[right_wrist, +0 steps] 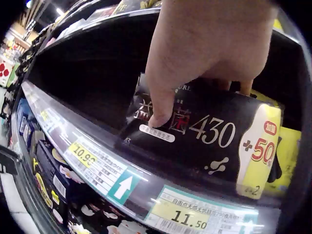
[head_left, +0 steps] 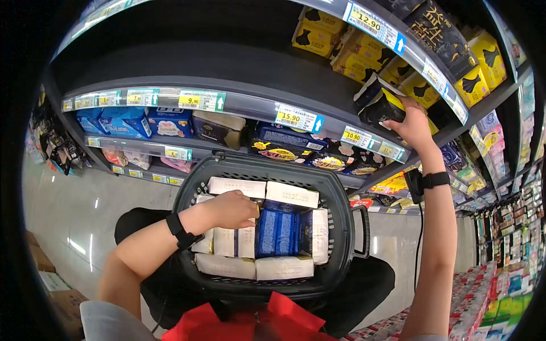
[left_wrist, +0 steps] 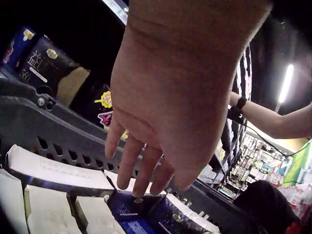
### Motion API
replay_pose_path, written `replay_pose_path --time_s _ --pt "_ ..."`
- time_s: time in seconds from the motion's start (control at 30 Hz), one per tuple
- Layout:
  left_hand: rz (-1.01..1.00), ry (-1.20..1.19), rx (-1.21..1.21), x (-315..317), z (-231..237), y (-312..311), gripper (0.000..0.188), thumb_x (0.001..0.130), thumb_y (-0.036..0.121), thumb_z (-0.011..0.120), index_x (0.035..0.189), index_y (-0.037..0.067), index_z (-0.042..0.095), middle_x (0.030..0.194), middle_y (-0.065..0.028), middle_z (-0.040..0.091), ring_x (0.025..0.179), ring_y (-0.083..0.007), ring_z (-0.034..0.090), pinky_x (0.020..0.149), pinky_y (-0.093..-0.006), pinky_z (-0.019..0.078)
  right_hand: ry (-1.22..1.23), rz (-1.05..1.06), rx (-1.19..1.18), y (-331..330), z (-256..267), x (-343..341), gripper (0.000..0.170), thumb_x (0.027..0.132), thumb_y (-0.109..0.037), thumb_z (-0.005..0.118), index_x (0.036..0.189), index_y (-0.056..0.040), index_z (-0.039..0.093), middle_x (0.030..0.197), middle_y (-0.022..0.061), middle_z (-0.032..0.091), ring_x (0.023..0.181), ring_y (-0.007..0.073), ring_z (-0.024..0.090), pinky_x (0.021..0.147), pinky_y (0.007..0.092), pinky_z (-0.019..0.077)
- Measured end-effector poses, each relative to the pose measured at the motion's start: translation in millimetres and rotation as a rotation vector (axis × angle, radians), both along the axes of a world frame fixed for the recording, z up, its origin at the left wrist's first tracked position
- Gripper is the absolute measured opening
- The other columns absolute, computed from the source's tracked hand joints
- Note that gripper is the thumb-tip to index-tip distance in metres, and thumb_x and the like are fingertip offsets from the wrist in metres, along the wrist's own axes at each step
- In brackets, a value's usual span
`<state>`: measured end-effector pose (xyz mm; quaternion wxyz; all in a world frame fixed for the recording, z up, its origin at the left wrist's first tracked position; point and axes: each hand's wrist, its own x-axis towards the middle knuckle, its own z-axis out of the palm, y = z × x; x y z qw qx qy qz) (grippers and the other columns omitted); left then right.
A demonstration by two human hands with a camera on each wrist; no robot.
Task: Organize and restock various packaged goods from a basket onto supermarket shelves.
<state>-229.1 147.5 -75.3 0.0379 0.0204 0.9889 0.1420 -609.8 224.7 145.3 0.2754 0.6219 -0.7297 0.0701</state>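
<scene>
On the right of the upper shelf, my right hand (head_left: pixel 413 121) grips a black pack (head_left: pixel 382 108); in the right wrist view the thumb of that hand (right_wrist: pixel 209 53) lies across the front of the black pack (right_wrist: pixel 195 131), marked 430. My left hand (head_left: pixel 230 209) is over the grey basket (head_left: pixel 185 193), palm down above the white-edged packs. In the left wrist view the fingers of the left hand (left_wrist: pixel 161 112) hang down, slightly spread, with nothing seen in them. White packs (head_left: pixel 284 268) line the basket around blue packs (head_left: pixel 277 232).
Yellow packs (head_left: pixel 355 57) stand behind the black pack. The lower shelf holds blue packs (head_left: pixel 125 122) and dark packs (head_left: pixel 284 142) behind price-label rails (head_left: pixel 256 112). The basket handle (head_left: pixel 362 233) hangs at its right side. Red packs (head_left: pixel 466 295) are stacked at lower right.
</scene>
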Motion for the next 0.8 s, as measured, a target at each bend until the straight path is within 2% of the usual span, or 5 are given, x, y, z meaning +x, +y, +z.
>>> replay_pose_path --time_s 0.27,0.43,0.57,0.63,0.8 --pt "0.068 0.083 -0.102 7 13 -6 0.024 0.082 0.029 0.061 0.095 0.008 0.064 0.088 -0.0060 0.062 0.089 -0.0254 0.060 0.084 -0.0376 0.0453 0.006 0.239 -0.084 -67 7 105 0.058 0.067 -0.044 0.074 0.108 -0.0056 0.062 0.114 0.0145 0.059 0.103 0.0332 0.058 0.088 0.0416 0.0471" --pt "0.088 0.095 -0.053 7 11 -4 0.023 0.080 0.027 0.063 0.092 0.008 0.065 0.088 -0.0068 0.063 0.087 -0.0272 0.061 0.082 -0.0388 0.0459 -0.035 0.505 -0.150 -135 -7 160 0.050 0.074 -0.036 0.071 0.112 -0.0062 0.059 0.113 0.0115 0.059 0.106 0.0315 0.055 0.089 0.0390 0.0451" --pt "0.101 0.123 -0.074 14 10 -8 0.021 0.079 0.026 0.064 0.088 0.007 0.065 0.084 -0.0075 0.064 0.084 -0.0279 0.061 0.079 -0.0392 0.0471 0.077 0.706 -0.277 -166 -14 127 0.035 0.089 -0.029 0.053 0.114 -0.0056 0.058 0.116 0.0134 0.059 0.106 0.0320 0.055 0.090 0.0389 0.0447" --pt "0.125 0.137 -0.066 17 10 -10 0.020 0.079 0.026 0.064 0.085 0.007 0.065 0.083 -0.0080 0.063 0.084 -0.0286 0.061 0.078 -0.0397 0.0471 0.038 0.416 -0.262 -129 4 113 0.035 0.092 -0.027 0.040 0.115 -0.0072 0.058 0.110 0.0159 0.062 0.102 0.0327 0.057 0.089 0.0402 0.0449" --pt "0.156 0.081 -0.066 21 24 -11 0.023 0.080 0.028 0.062 0.088 0.006 0.065 0.084 -0.0094 0.063 0.086 -0.0295 0.061 0.079 -0.0408 0.0466 -0.053 -0.113 -0.039 -78 19 -22 0.056 0.076 -0.019 0.058 0.128 -0.0053 0.045 0.121 0.0212 0.053 0.111 0.0361 0.050 0.094 0.0404 0.0414"
